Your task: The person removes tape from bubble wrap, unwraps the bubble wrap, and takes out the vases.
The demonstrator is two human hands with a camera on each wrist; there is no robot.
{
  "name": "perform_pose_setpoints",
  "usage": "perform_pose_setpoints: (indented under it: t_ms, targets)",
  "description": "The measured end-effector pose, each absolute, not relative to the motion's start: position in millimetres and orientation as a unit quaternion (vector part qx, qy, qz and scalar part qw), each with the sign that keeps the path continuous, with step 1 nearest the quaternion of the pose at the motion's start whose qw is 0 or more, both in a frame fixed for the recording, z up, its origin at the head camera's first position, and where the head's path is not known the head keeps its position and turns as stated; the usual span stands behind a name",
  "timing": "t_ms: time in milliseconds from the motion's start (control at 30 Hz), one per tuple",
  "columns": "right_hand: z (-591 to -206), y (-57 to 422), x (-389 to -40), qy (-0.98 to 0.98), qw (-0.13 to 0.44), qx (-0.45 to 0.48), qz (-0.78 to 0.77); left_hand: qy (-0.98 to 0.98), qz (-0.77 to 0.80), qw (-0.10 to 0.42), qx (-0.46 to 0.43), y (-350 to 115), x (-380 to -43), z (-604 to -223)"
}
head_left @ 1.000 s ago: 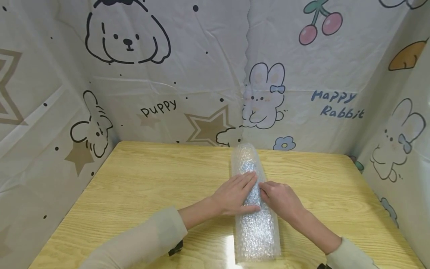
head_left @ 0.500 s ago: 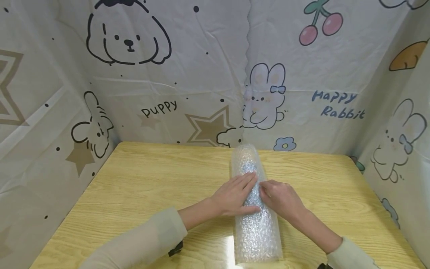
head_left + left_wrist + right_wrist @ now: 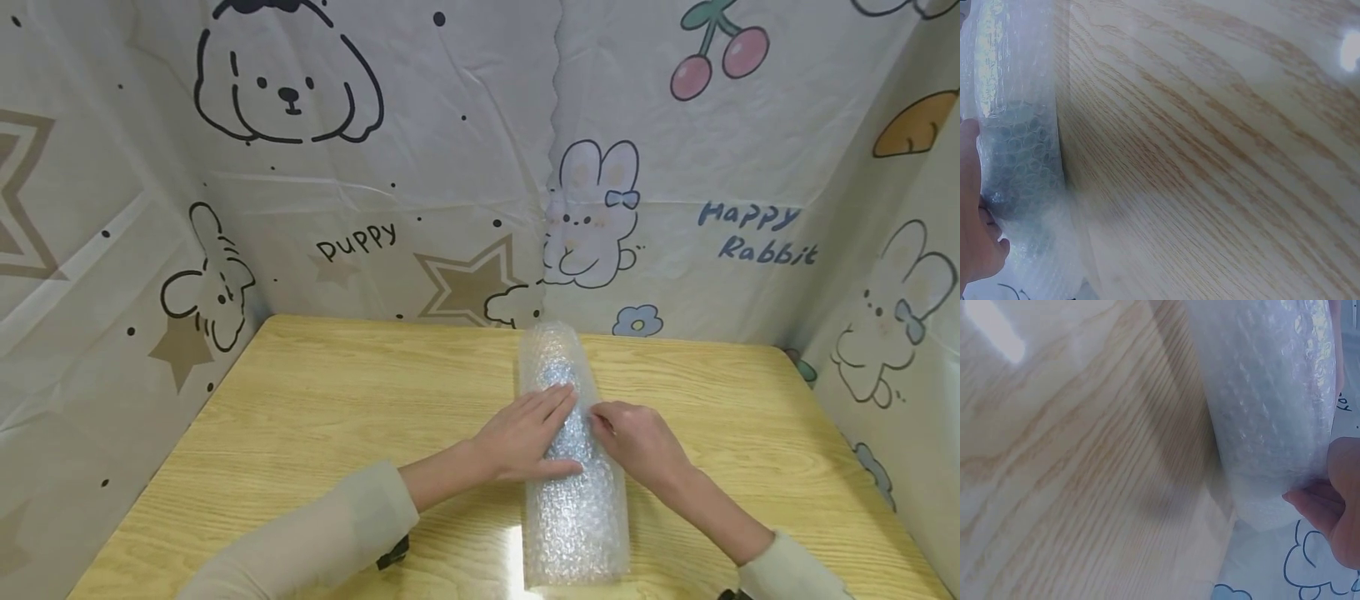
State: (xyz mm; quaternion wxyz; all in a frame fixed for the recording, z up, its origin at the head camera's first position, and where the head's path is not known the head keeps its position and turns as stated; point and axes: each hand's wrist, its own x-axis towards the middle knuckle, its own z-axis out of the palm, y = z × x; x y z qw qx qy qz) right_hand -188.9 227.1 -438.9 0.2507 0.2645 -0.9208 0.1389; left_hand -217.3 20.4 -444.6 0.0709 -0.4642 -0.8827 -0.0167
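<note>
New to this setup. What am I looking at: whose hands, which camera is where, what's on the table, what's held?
No machine here: a person works with two bare hands. The wide picture comes from a camera on the head, looking forward and down. The other two come from cameras on the wrists, so each shows part of its own hand close up.

On the wood-grain table lies a long bundle of bubble wrap; I can't make out what is inside. The left hand lies on top of it, fingers straight. The right hand touches its right side with curled fingers; whether they pinch the film, I can't tell. Behind stands a printed sheet with cartoon animals.
</note>
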Motion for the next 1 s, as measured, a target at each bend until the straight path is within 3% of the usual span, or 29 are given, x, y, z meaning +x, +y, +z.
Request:
perform_pose_setpoints:
  t_ms: [1000]
  targets:
    - [-455,264,-177,-0.954,0.203,0.187,0.117,-0.880,-0.014,0.068,-0.470,21,-218,-442]
